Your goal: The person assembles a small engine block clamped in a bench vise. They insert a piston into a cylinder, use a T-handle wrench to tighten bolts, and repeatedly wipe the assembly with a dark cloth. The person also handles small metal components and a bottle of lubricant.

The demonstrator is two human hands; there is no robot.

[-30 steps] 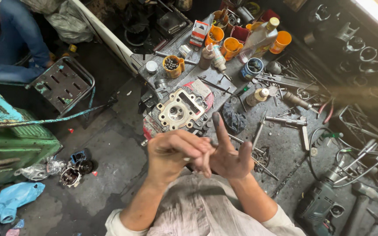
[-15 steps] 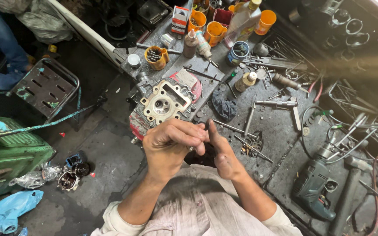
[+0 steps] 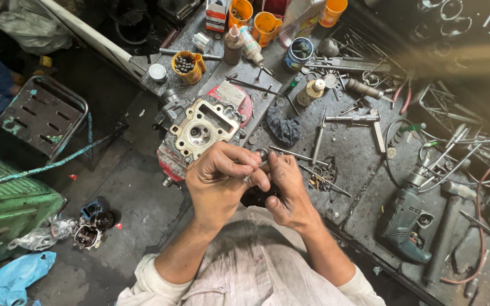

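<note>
My left hand (image 3: 219, 178) and my right hand (image 3: 286, 190) meet just above the front edge of a greasy metal workbench (image 3: 364, 158). Between the fingertips of both hands sits a small metal valve-like part (image 3: 263, 155) with a rounded head. The left hand pinches it from above; the right hand cups it from below, palm up and stained with grease. Just beyond the hands, a grey engine cylinder head (image 3: 202, 129) rests on a red rag at the bench's left end.
Orange cups (image 3: 188, 65), bottles, a blue tin (image 3: 299, 54), rods and loose tools cover the bench. A dark cloth (image 3: 283, 127) lies behind the hands. An electric drill (image 3: 406, 218) sits at right. A metal stool (image 3: 38, 116) and green machine (image 3: 12, 212) stand at left.
Both hands have closed together over the small metal part; the right hand's fingers, spread a second ago, now curl under it. The view has shifted closer to the bench.
</note>
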